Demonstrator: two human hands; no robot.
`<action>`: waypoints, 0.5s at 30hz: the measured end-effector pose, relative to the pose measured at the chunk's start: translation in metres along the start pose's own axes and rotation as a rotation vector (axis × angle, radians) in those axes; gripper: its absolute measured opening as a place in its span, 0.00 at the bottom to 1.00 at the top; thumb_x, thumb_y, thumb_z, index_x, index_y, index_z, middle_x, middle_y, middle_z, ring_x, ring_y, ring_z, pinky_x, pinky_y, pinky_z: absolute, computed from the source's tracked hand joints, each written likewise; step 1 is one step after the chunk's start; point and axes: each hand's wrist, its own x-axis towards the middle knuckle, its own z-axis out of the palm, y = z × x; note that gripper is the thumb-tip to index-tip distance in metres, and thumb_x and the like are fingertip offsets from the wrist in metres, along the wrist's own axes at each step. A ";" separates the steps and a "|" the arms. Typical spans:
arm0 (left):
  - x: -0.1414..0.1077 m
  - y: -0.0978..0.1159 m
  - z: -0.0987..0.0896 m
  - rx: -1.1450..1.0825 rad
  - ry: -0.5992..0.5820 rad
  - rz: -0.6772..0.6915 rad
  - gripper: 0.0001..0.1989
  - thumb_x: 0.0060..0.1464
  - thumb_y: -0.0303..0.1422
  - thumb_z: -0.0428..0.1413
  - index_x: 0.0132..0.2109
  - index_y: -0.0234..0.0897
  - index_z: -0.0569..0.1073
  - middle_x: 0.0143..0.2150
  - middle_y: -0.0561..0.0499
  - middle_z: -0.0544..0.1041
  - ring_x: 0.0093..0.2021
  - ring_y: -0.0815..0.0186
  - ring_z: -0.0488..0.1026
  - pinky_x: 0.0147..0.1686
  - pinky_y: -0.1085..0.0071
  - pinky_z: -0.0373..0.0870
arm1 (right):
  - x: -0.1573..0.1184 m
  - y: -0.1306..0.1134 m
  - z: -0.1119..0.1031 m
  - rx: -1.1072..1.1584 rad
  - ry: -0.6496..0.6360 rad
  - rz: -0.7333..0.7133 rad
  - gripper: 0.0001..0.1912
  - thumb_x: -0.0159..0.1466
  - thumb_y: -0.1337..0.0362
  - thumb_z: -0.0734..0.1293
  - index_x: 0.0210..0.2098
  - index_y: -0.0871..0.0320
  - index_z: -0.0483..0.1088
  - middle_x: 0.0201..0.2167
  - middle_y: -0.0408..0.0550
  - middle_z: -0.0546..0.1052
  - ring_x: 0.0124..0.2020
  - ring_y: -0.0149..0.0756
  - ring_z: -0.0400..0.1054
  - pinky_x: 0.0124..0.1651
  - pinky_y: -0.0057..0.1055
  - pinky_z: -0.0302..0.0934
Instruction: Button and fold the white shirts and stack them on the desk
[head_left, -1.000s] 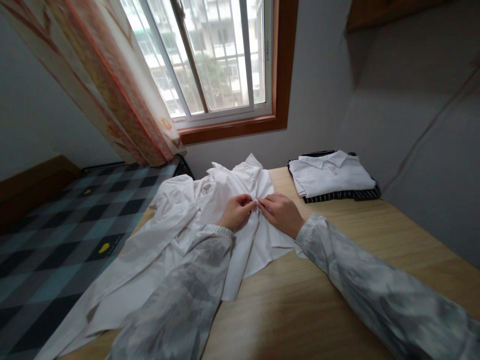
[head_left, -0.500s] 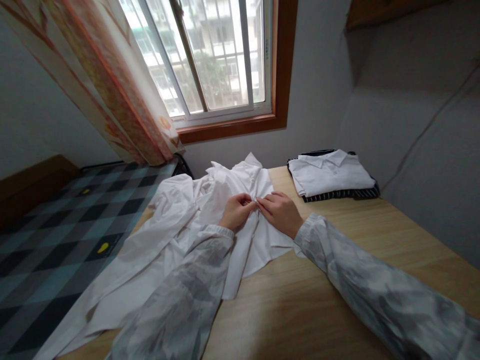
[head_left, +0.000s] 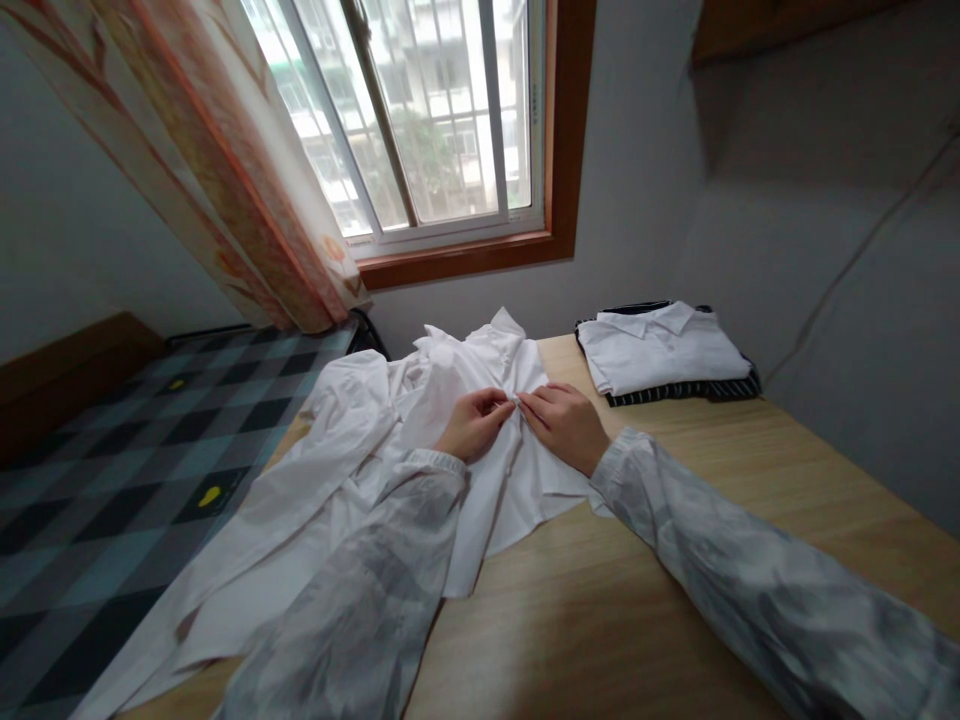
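A crumpled white shirt (head_left: 330, 440) is spread over the left part of the wooden table, one long sleeve trailing toward the near left corner. My left hand (head_left: 476, 422) pinches the shirt's front edge between thumb and fingers. Right beside it, my right hand (head_left: 561, 422) pinches the same spot from the other side, and the fingertips of both nearly meet. Fabric is gathered up where they grip. Whether a button lies between the fingertips is too small to tell. Below the hands the shirt's front edge hangs in folds onto the table.
On the far right of the wooden table (head_left: 675, 520) lies a folded white collared shirt (head_left: 664, 350) on dark striped clothing (head_left: 690, 389). A bed with a checked cover (head_left: 97, 500) adjoins on the left. Behind are a curtain (head_left: 247, 170) and a window (head_left: 442, 130).
Both hands keep their pinch at the same place on the shirt. Only slight finger movement shows, with the right fingertips shifted a little; the cloth lies almost as before.
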 end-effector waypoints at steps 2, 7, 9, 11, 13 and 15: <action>0.000 0.000 -0.001 0.008 -0.007 0.006 0.25 0.48 0.53 0.73 0.35 0.35 0.79 0.28 0.53 0.76 0.30 0.68 0.69 0.31 0.71 0.65 | 0.000 0.001 0.000 -0.017 -0.003 -0.015 0.15 0.80 0.62 0.62 0.52 0.59 0.81 0.41 0.53 0.84 0.44 0.43 0.75 0.64 0.40 0.62; -0.001 0.003 -0.001 0.018 -0.005 0.007 0.27 0.46 0.55 0.74 0.34 0.35 0.79 0.28 0.53 0.77 0.30 0.68 0.69 0.31 0.71 0.66 | 0.000 0.002 -0.001 -0.034 -0.017 -0.039 0.14 0.79 0.63 0.63 0.52 0.57 0.81 0.41 0.52 0.83 0.44 0.43 0.75 0.66 0.41 0.62; -0.001 0.003 -0.001 0.020 0.000 0.009 0.27 0.46 0.55 0.74 0.34 0.35 0.79 0.28 0.53 0.77 0.30 0.68 0.69 0.31 0.71 0.66 | 0.001 0.002 -0.003 -0.037 -0.021 -0.044 0.14 0.79 0.63 0.62 0.52 0.57 0.81 0.40 0.52 0.83 0.44 0.43 0.75 0.65 0.40 0.62; -0.002 0.002 0.000 0.015 0.005 0.014 0.27 0.45 0.55 0.74 0.35 0.35 0.79 0.28 0.53 0.77 0.29 0.68 0.70 0.30 0.71 0.67 | 0.002 0.001 -0.004 -0.039 -0.029 -0.049 0.14 0.79 0.63 0.62 0.51 0.58 0.81 0.39 0.52 0.83 0.44 0.43 0.75 0.64 0.39 0.64; -0.002 0.001 0.000 0.009 0.007 0.014 0.28 0.44 0.55 0.74 0.35 0.35 0.79 0.28 0.52 0.77 0.29 0.69 0.70 0.30 0.71 0.67 | 0.002 0.001 -0.006 -0.038 -0.035 -0.049 0.14 0.79 0.63 0.63 0.50 0.58 0.81 0.39 0.52 0.83 0.44 0.44 0.75 0.64 0.40 0.64; -0.002 0.000 0.000 0.008 0.007 0.008 0.28 0.44 0.55 0.75 0.35 0.35 0.79 0.28 0.52 0.77 0.29 0.69 0.70 0.30 0.71 0.66 | 0.002 0.000 -0.006 -0.038 -0.039 -0.043 0.14 0.79 0.64 0.63 0.50 0.57 0.81 0.39 0.53 0.83 0.43 0.44 0.75 0.64 0.41 0.64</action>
